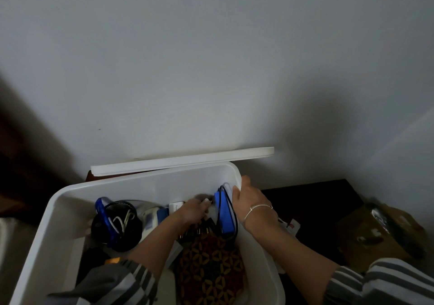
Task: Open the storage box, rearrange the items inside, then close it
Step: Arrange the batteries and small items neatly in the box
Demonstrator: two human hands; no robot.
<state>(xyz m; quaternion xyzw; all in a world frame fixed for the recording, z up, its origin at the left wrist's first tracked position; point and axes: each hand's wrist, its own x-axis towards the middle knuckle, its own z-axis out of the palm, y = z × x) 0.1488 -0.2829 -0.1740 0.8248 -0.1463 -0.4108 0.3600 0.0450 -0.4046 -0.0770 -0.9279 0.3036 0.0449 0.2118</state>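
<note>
the right hand (254, 202) grips the box (150, 180) by its right rim near the far corner, thumb inside. the left hand (195, 212) reaches inside beside the blue pack (225, 214), fingers bent; i cannot tell if it holds anything. the lid (183, 161) sits off, behind the far rim.

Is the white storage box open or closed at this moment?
Open. The lid is off and sits behind the storage box, and the left hand reaches inside it.
</note>
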